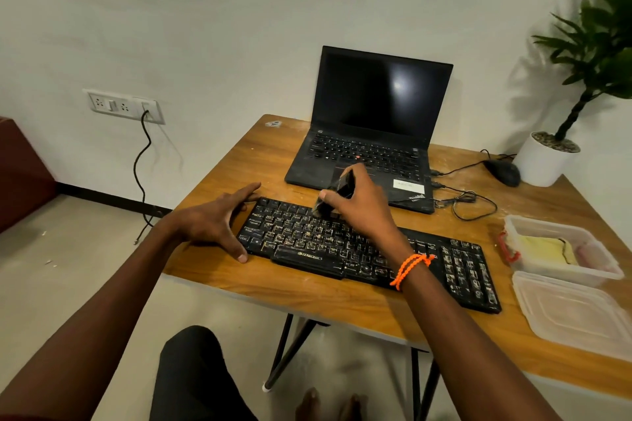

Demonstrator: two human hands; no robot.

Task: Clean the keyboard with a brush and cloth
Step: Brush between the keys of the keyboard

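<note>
Black keyboard (369, 255) lying on the wooden tabletop (307, 297), near edge, angled so that its right end sits nearer than its left. Pale dust and grit visible between the keys, heaviest over the number pad at the right end. Judged: cleaning under way, far from finished.

Right hand (359, 205) over the far left part of the keyboard, grip closed round a dark brush (337, 191). Handle end tilted up and away toward the laptop; bristle end pointed down at the upper key rows, apparently touching or just above them. Tilt judged to suit flicking debris out of the gaps. Orange cord bracelet (412, 267) on that wrist.

Left hand (213, 220) at the keyboard's left end, grip open, fingers spread. Thumb tip down at the near left corner, forefinger reaching along the far left corner. Holding nothing; judged placed there to brace the keyboard against sliding under the brush strokes.

Open laptop (372, 133), screen dark, just beyond the keyboard; risk of swept dust landing on it. Mouse (502, 171) and white plant pot (543, 161) at the far right. Clear plastic container (561, 249) to the right, holding a yellowish folded item, probably the cloth, untouched. Container lid (574, 314) lying just near of it.
</note>
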